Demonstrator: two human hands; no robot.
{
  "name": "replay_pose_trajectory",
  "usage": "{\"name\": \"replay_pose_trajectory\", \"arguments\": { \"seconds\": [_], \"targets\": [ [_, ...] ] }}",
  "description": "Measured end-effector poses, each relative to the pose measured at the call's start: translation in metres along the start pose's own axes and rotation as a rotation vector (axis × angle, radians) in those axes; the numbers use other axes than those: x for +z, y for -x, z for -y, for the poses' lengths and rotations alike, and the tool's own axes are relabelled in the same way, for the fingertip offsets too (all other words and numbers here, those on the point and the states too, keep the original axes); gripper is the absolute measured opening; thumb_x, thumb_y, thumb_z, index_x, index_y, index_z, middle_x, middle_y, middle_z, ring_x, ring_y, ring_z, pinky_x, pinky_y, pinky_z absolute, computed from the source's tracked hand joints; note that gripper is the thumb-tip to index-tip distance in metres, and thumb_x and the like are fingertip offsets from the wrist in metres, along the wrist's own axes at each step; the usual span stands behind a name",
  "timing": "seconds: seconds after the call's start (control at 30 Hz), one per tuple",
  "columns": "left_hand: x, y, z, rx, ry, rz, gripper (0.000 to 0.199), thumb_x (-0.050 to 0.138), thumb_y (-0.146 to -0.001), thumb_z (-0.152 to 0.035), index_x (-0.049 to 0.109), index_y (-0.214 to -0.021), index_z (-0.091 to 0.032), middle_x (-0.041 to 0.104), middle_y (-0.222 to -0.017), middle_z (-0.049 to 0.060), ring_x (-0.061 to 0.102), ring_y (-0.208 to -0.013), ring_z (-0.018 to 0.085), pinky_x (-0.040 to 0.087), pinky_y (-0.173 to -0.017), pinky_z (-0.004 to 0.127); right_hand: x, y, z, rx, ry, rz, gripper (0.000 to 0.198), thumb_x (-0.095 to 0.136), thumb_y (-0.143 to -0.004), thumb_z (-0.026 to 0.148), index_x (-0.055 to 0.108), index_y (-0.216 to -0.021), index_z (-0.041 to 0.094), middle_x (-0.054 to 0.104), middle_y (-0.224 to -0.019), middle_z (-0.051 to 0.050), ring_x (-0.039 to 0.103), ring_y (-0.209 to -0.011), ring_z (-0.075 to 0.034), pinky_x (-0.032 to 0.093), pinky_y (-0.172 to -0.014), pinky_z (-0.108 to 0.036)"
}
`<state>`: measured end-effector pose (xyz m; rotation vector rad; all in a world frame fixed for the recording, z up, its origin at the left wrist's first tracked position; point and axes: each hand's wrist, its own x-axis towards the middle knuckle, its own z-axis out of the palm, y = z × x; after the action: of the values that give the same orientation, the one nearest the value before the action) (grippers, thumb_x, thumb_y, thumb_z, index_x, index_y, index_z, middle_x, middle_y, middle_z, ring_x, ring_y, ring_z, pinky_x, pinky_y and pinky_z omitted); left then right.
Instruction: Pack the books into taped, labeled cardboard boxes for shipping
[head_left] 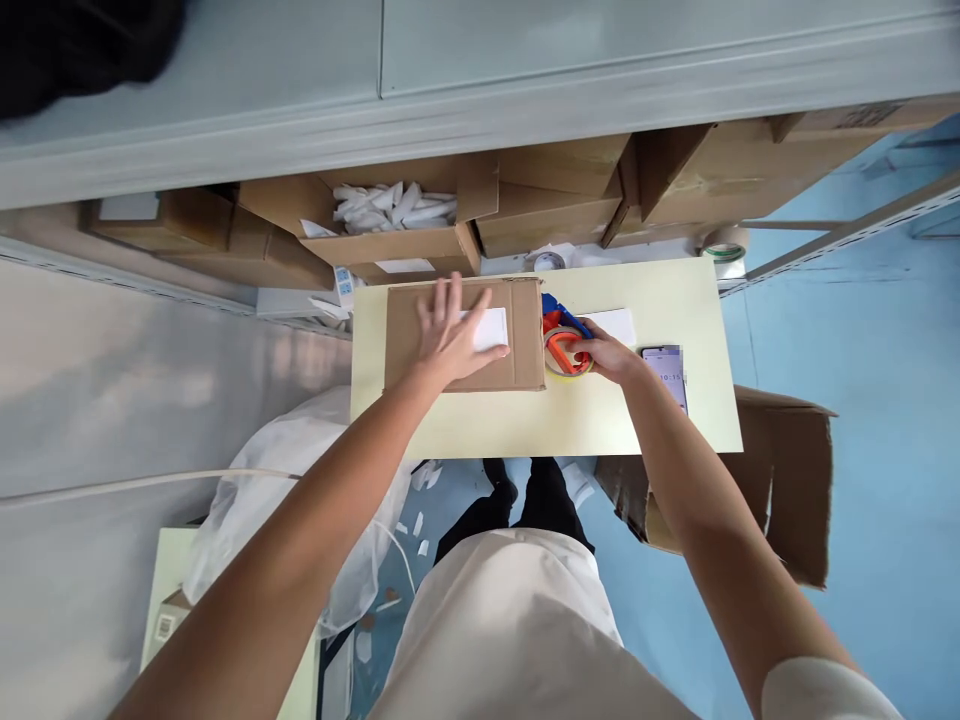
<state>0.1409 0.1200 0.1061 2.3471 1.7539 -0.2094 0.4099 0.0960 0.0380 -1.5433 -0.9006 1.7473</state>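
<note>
A closed cardboard box lies on the pale yellow table, with a white label on its top. My left hand rests flat on the box with fingers spread, partly over the label. Gripped in my right hand is a blue and orange tape dispenser, held against the right side of the box. A white paper lies just behind my right hand. Close to my right wrist is a phone with its screen lit.
Behind the table, a shelf holds cardboard boxes, one filled with white pieces. Tape rolls sit on that shelf. An open carton stands on the floor at right. A plastic bag and paper scraps lie at left.
</note>
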Motion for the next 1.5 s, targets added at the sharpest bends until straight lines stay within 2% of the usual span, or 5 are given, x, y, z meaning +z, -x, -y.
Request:
{"name": "replay_pose_trajectory", "arguments": {
  "seconds": [0.43,0.7,1.03,1.23,1.5],
  "targets": [
    [0.001,-0.027,-0.018,0.127,0.02,0.087,0.108,0.057,-0.066,-0.074,0.006,-0.15,-0.029,0.005,-0.158,0.009,0.003,-0.141,0.04,0.0,-0.11,0.058,-0.006,0.064,-0.063,0.02,0.024,0.05,0.078,0.054,-0.06,0.011,0.045,-0.135,0.032,0.065,-0.095,0.001,0.056,-0.078,-0.018,0.046,-0.064,-0.03],
    [0.006,-0.031,-0.022,0.07,0.024,0.049,0.103,0.055,-0.068,-0.073,0.007,-0.149,-0.032,0.007,-0.157,0.007,0.004,-0.14,0.041,0.001,-0.109,0.06,0.043,0.133,-0.113,0.12,-0.089,0.07,0.085,0.053,-0.058,0.012,0.035,-0.14,0.028,0.063,-0.087,0.001,0.053,-0.067,-0.014,0.044,-0.062,-0.026],
    [0.006,-0.002,-0.036,-0.308,0.005,0.008,0.111,0.042,-0.071,-0.076,0.001,-0.149,-0.01,0.003,-0.155,0.023,0.01,-0.138,0.045,0.022,-0.101,0.063,0.012,0.077,-0.041,0.21,-0.054,0.084,0.054,0.057,-0.056,0.014,0.051,-0.107,0.031,0.059,-0.075,0.005,0.052,-0.058,-0.012,0.042,-0.052,-0.024],
    [0.0,-0.023,-0.014,-0.492,0.099,0.05,0.104,0.038,-0.069,-0.079,0.006,-0.15,-0.022,0.021,-0.151,0.023,0.029,-0.13,0.045,0.034,-0.092,0.061,0.021,0.038,-0.016,0.172,-0.108,0.036,0.053,0.058,-0.056,0.017,0.052,-0.108,0.029,0.056,-0.069,0.006,0.044,-0.051,-0.009,0.037,-0.048,-0.022],
    [-0.005,-0.023,0.012,-0.099,0.076,-0.028,0.102,0.047,-0.071,-0.075,0.01,-0.15,-0.023,0.008,-0.157,0.014,0.01,-0.14,0.042,0.017,-0.108,0.056,0.019,-0.028,0.027,-0.023,0.045,0.051,0.055,0.055,-0.055,0.013,0.061,-0.109,0.022,0.066,-0.082,0.0,0.052,-0.065,-0.012,0.044,-0.062,-0.025]
  ]
}}
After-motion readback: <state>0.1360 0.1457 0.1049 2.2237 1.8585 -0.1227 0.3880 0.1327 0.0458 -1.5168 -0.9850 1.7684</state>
